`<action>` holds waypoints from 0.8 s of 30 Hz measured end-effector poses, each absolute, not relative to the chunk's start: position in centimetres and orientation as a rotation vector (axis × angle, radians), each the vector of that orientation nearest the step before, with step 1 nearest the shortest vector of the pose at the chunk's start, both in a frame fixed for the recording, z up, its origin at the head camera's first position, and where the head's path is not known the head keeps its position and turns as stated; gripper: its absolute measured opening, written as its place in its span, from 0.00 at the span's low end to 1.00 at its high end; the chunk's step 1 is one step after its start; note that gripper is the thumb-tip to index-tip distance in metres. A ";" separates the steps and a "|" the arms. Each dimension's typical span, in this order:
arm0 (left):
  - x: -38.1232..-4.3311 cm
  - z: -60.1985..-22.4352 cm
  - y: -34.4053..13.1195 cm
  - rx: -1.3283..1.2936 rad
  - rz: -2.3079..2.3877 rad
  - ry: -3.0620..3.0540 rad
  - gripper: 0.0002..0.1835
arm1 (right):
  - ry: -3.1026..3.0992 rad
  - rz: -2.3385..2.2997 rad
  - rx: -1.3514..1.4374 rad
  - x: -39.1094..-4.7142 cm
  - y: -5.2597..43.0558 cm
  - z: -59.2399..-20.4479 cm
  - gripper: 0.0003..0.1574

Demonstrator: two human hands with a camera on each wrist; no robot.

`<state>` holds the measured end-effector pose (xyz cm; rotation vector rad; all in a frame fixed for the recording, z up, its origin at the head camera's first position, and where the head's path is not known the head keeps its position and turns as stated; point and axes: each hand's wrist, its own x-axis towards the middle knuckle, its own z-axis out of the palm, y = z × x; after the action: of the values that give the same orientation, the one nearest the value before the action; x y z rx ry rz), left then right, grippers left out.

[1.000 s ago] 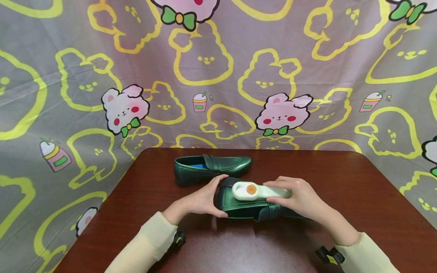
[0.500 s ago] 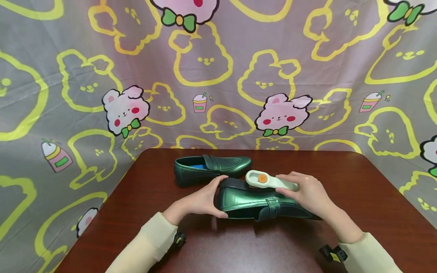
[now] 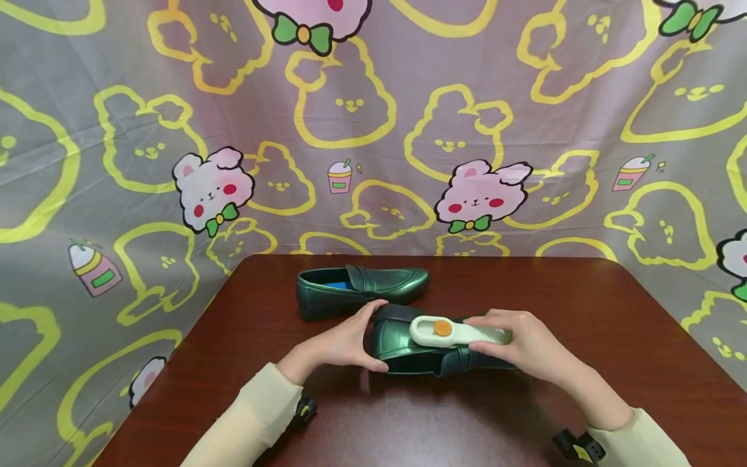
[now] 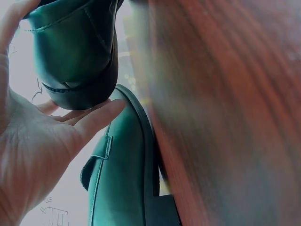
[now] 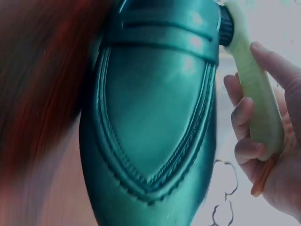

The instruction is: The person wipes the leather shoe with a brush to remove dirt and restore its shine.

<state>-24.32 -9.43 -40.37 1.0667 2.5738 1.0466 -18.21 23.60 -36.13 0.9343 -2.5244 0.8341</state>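
Observation:
A green leather loafer (image 3: 392, 338) lies on its side, its opening facing the near edge of the table. My left hand (image 3: 343, 340) grips its heel, thumb on the near side and fingers on the sole side; the left wrist view shows the heel (image 4: 70, 56) between them. In my right hand (image 3: 521, 342) is the handle of a pale green brush (image 3: 460, 334) with an orange button. Its head lies over the upturned side of the loafer. From the right wrist, dark bristles (image 5: 226, 26) show against the side of the shoe by the strap.
A matching green loafer (image 3: 392, 283) stands upright behind the held one, toe to the right, with a blue patch inside. The brown table (image 3: 280, 415) ends at a patterned curtain (image 3: 362, 84) at the back.
The brush went from the loafer's side up toward the sole and to the right, then came back down onto the side. My left hand and both shoes stay in place.

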 end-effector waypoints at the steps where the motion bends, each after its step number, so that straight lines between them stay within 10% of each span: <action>1: -24.3 -40.4 -9.4 1.067 1.042 2.579 0.60 | -2.541 0.830 0.898 -18.5 23.8 -36.2 0.21; 24: -24.4 -40.4 -9.5 1.038 1.037 2.570 0.59 | -2.519 0.778 0.934 -17.3 25.2 -35.3 0.21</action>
<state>-24.37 -9.50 -40.42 1.0380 2.5704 1.0371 -17.30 25.19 -35.27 0.9339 -2.5191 0.7780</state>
